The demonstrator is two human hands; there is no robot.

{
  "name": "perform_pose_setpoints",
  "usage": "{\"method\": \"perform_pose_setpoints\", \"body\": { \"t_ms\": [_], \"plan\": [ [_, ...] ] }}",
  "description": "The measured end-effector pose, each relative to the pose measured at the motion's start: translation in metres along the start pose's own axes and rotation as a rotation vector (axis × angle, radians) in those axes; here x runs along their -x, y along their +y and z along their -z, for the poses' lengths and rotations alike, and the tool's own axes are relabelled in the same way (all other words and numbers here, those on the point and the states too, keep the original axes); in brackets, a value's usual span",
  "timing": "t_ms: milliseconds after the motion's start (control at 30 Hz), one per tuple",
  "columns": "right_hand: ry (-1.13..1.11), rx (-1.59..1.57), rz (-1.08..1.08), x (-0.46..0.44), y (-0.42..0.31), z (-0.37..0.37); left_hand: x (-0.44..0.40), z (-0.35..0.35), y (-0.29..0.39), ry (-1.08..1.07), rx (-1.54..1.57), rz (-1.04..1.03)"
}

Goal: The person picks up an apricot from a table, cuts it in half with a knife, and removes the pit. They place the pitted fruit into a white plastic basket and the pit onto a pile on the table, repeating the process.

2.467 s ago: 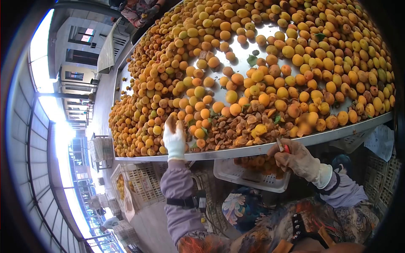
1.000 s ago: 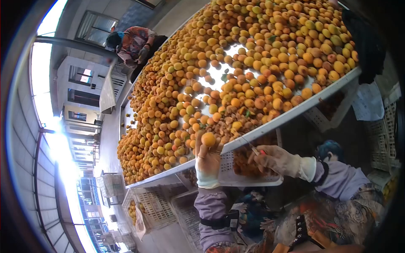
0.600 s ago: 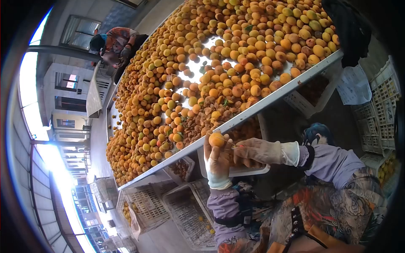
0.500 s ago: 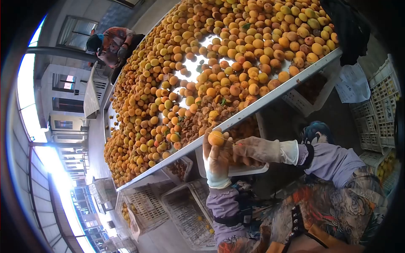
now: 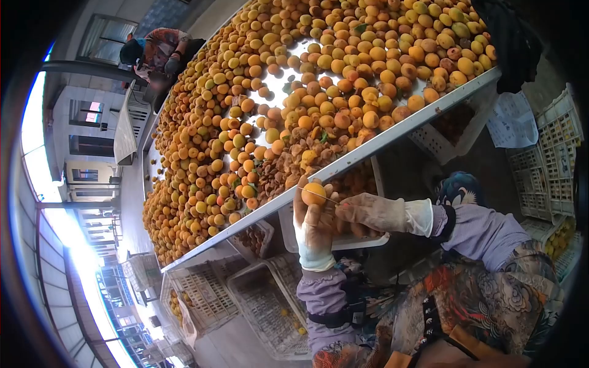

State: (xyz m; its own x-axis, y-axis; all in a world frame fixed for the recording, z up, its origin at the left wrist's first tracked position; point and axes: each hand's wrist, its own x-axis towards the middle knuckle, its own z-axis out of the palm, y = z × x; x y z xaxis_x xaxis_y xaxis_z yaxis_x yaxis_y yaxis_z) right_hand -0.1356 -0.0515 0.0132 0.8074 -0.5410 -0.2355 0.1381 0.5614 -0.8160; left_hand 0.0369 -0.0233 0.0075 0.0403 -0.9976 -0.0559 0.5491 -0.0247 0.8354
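Observation:
My gloved left hand (image 5: 314, 230) holds up one orange apricot (image 5: 313, 194) between its fingers, just outside the table's near edge. To its right, my gloved right hand (image 5: 377, 213) is closed round a thin pointed tool (image 5: 327, 198), whose tip reaches the apricot; the handle is mostly hidden in the fingers. Behind both hands, many apricots (image 5: 343, 61) cover the metal table (image 5: 392, 132). A heap of brown, flattened apricot pieces (image 5: 291, 168) lies by the near rim.
Below the table edge a white crate (image 5: 362, 241) holds brown pieces. More plastic crates stand at lower left (image 5: 205, 288) and at right (image 5: 546, 162). Another person (image 5: 161, 52) bends at the table's far left side. A black cloth (image 5: 512, 46) hangs at the right corner.
My left hand has taken an apricot and drawn it back from the table. My right hand has brought the tool to it. The view has turned, and the other person now shows more fully.

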Motion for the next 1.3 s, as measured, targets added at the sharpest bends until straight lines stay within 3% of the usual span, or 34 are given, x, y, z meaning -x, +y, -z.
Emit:
{"method": "perform_pose_setpoints", "body": {
  "t_ms": [300, 533, 600, 700, 767, 900, 967, 1133, 1200, 1267, 1300],
  "plan": [
    [0.043, 0.142, 0.189, -0.004, 0.015, -0.003, 0.003, -0.006, -0.009, 0.056, -0.059, -0.018],
    [0.045, 0.176, 0.100, -0.007, 0.023, -0.001, 0.002, -0.012, -0.009, 0.105, -0.280, -0.096],
    [0.127, 0.182, 0.275, -0.007, 0.027, -0.009, 0.003, -0.012, -0.011, 0.121, -0.294, -0.064],
    [0.053, 0.200, 0.102, -0.007, 0.025, -0.003, 0.004, -0.007, -0.018, 0.073, -0.361, -0.073],
    [0.068, 0.170, 0.089, -0.004, 0.020, -0.007, 0.005, -0.006, -0.023, 0.138, -0.219, 0.020],
    [0.126, 0.114, 0.116, -0.004, 0.017, -0.010, 0.006, -0.015, -0.018, 0.094, -0.141, -0.002],
    [0.111, 0.059, 0.045, -0.006, 0.020, -0.006, 0.004, -0.014, -0.016, 0.076, -0.413, -0.045],
    [0.098, 0.097, -0.038, -0.007, 0.021, -0.005, 0.003, -0.015, -0.016, 0.131, -0.394, -0.075],
    [0.109, 0.069, 0.138, -0.014, 0.042, -0.005, 0.004, -0.013, -0.019, 0.123, -0.381, -0.084],
    [0.112, 0.062, 0.114, -0.013, 0.040, -0.006, 0.006, -0.005, -0.025, 0.179, -0.094, 0.120],
    [0.111, 0.055, 0.089, -0.012, 0.040, -0.006, 0.006, -0.003, -0.027, 0.180, -0.092, 0.119]
  ]
}}
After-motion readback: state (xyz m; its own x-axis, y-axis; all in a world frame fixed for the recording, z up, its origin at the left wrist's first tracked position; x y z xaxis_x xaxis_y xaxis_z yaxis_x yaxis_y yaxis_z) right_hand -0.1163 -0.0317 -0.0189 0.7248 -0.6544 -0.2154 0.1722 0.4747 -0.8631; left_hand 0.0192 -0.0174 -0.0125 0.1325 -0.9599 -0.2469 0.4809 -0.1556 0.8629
